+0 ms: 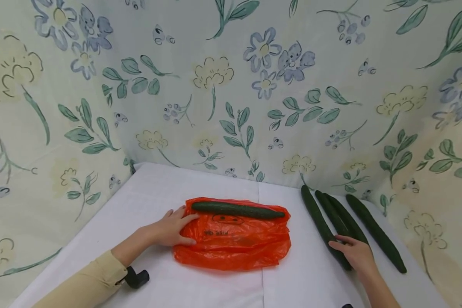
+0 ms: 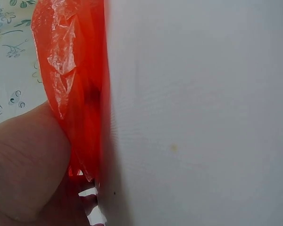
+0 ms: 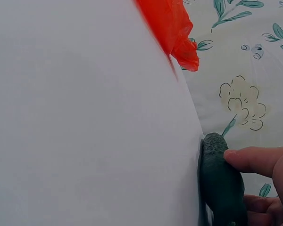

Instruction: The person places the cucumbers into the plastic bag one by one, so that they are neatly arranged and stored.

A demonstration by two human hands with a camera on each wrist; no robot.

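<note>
the step in hand appears to be taking up a cucumber while the bag is being steadied. the right hand (image 1: 355, 254) is pinching the leftmost cucumber (image 1: 320, 220) of the right-hand group between thumb and fingers, only a small gap apart; three more cucumbers (image 1: 378, 234) are lying just beside it. the left hand (image 1: 169, 229) is spreading its fingers wide, resting on the left edge of the red bag (image 1: 231, 252), not gripping it as far as one can tell. another cucumber (image 1: 238, 210) is already lying along the bag's far side. the next move is probably calling for a firm, level lift, since the long, dark, tapering body is looking heavy and bumpy-skinned, while the thin plastic is crinkling and shining on smooth white cloth (image 1: 157, 278).
</note>
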